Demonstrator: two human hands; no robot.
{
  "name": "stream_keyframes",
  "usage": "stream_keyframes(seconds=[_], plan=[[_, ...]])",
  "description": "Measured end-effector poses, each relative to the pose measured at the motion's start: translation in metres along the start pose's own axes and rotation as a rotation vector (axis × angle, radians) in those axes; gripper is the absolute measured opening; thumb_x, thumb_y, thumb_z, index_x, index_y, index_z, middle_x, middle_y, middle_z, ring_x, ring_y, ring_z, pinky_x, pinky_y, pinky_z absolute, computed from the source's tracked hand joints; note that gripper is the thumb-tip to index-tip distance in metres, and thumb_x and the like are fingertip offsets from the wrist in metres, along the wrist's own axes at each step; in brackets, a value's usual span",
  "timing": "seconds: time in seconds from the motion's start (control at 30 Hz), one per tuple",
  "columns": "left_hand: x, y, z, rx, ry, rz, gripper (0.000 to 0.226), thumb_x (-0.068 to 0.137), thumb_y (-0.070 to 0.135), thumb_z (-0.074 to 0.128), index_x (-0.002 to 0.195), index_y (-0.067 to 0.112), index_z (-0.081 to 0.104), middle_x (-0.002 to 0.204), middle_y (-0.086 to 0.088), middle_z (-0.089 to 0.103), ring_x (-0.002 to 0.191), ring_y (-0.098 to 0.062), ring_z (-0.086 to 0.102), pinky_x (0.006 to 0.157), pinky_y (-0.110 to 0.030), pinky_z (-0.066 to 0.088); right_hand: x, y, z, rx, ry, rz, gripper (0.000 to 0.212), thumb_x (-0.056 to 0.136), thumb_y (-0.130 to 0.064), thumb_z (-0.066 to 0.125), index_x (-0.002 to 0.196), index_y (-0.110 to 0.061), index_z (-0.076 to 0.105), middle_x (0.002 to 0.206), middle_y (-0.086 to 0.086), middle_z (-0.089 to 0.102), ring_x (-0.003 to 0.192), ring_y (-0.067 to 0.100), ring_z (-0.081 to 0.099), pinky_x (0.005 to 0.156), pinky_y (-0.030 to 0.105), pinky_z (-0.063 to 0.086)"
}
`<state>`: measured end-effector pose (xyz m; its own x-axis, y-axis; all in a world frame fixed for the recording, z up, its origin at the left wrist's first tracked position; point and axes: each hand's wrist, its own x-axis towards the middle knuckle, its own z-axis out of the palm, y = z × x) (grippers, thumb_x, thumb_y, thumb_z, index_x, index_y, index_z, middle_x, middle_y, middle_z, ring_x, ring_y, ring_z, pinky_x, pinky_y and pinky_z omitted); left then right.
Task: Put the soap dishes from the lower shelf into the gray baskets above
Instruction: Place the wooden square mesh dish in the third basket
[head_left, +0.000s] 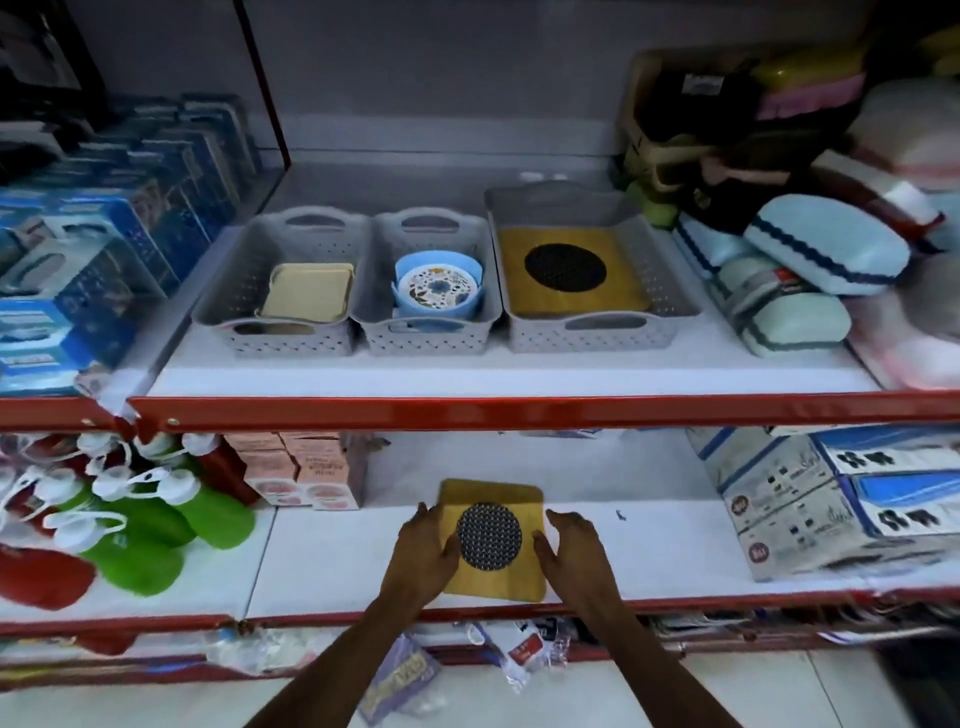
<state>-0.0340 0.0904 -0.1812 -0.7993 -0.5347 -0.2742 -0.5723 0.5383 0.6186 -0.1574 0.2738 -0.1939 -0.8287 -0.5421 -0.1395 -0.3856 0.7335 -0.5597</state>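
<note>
Close both palms on the side edges of the yellow soap dish (493, 540) lying between them on the lower shelf (322, 551) — lift it level toward the right gray basket (592, 322) above. Your left hand (423, 553) touches its edge, fingers spread; your right hand (574, 551) sits open just beside it — neither grips yet

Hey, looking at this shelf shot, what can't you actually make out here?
All in the head view:
- Yellow soap dish on the lower shelf: its left edge is covered by the left hand, so the grip is unclear.
- Blue round dishes: the stack's count is hidden by the middle gray basket.
- Box labels: too blurred to read.
</note>
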Motion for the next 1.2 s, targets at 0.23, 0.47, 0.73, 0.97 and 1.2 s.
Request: stream_keyframes(seconds=[0.23,0.47,0.73,0.97,1.2], plan=[[0.015,0.007,0.006,-0.123,-0.017,-0.248,0.054,0.09,0.027,0.056,0.135,-0.003,0.052,0.142,-0.021,0.057,0.13,-0.033,0.055,0.109,-0.032,0.036,0.019,0.002,0.017,0.202,-0.113,0.239,0.029,0.094,-0.012,0.054,0.097,0.012,0.069,0.104,0.028,0.071,0.101,0.039,0.065,0.085,0.035,0.045],[0.047,-0.042,0.025,-0.459,-0.004,-0.449,0.046,0.059,0.026,0.054,0.1,0.013,0.069,0.125,-0.024,0.068,0.115,-0.042,0.064,0.098,-0.049,0.055,0.024,0.004,0.013,0.451,-0.064,0.42,0.024,0.09,-0.005,0.057,0.1,-0.013,0.078,0.112,0.017,0.074,0.106,0.035,0.068,0.098,0.046,0.052],[-0.017,-0.002,-0.025,-0.553,0.249,-0.132,0.032,0.088,0.0,0.058,0.099,0.027,0.072,0.102,-0.003,0.077,0.092,-0.026,0.069,0.086,-0.046,0.059,0.003,-0.01,-0.015,0.663,0.123,0.223,0.021,0.092,-0.006,0.064,0.091,-0.024,0.073,0.093,-0.005,0.077,0.091,0.019,0.072,0.089,0.044,0.058],[-0.078,0.045,-0.097,-0.752,0.525,0.135,0.028,0.088,0.007,0.068,0.1,0.032,0.073,0.102,0.005,0.077,0.097,-0.005,0.07,0.075,-0.008,0.053,-0.036,-0.078,-0.092,0.833,0.292,-0.088,0.01,0.092,-0.008,0.065,0.096,-0.017,0.069,0.092,-0.006,0.075,0.089,0.013,0.071,0.08,0.023,0.057],[-0.093,0.121,-0.187,-1.024,0.771,0.401,0.031,0.082,0.011,0.071,0.106,0.03,0.075,0.103,0.014,0.079,0.094,-0.005,0.072,0.078,-0.017,0.059,-0.043,-0.161,-0.18,1.097,0.501,-0.353,0.013,0.087,-0.011,0.067,0.098,-0.017,0.07,0.093,-0.003,0.076,0.086,0.016,0.07,0.074,0.026,0.059]])
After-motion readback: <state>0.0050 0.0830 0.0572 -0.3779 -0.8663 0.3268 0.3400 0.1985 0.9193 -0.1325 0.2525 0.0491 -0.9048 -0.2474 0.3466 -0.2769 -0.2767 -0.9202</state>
